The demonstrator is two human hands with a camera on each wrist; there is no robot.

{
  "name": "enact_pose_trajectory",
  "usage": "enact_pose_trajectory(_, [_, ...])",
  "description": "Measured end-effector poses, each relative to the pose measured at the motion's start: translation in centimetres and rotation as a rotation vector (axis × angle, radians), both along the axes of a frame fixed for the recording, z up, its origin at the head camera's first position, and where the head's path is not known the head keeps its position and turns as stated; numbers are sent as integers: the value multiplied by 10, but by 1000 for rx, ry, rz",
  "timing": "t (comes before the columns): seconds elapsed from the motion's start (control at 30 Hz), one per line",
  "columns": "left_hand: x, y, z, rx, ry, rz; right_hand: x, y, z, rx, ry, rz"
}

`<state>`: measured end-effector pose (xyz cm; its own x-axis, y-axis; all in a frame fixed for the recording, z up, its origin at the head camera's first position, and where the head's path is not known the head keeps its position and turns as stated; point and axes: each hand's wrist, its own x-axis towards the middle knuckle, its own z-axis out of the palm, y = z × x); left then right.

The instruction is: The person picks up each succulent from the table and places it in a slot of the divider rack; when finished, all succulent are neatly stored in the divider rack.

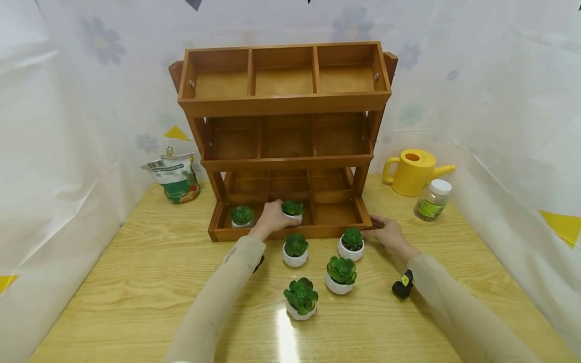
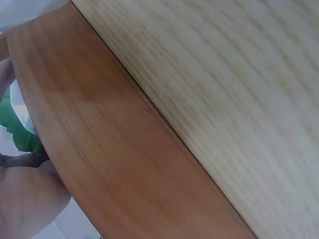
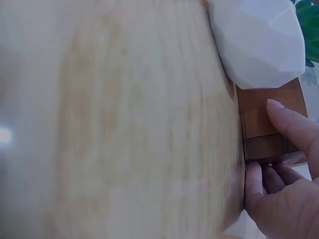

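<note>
My left hand [image 1: 271,220] grips a small succulent in a white pot [image 1: 293,217] inside the middle compartment of the bottom tier of a wooden plant stand [image 1: 286,103]. In the left wrist view, part of the hand [image 2: 30,201] and green leaves [image 2: 20,134] show behind the tier's front board [image 2: 104,124]. My right hand [image 1: 388,235] holds the stand's front right corner, thumb [image 3: 289,119] on the front face and fingers curled at the side. Another potted succulent [image 1: 242,216] sits in the bottom left compartment.
Several potted succulents stand on the table before the stand, one [image 1: 351,244] close to my right hand, others [image 1: 295,250] [image 1: 341,275] [image 1: 301,299] nearer. A yellow watering can [image 1: 410,174] and a white-lidded jar [image 1: 432,200] stand right; a clipped bag [image 1: 176,179] stands left.
</note>
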<state>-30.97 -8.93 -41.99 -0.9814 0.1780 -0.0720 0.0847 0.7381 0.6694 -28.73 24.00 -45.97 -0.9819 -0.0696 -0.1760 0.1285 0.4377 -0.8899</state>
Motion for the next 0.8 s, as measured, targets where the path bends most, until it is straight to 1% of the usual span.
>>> enact_pose_trajectory(0.3, [2,2,4,-39,-52,-16,0,-1,-1,-9,12,-6])
enact_pose_trajectory(0.5, [5,3,5,-64,-46,-22,0,0,0,-12,10,-9])
enact_pose_trajectory(0.7, [9,3,4,-55,-43,-25,0,0,-1,-10,9,-10])
enact_pose_trajectory(0.8, [10,2,5,-44,-31,-41,0,0,-1,-13,9,-11])
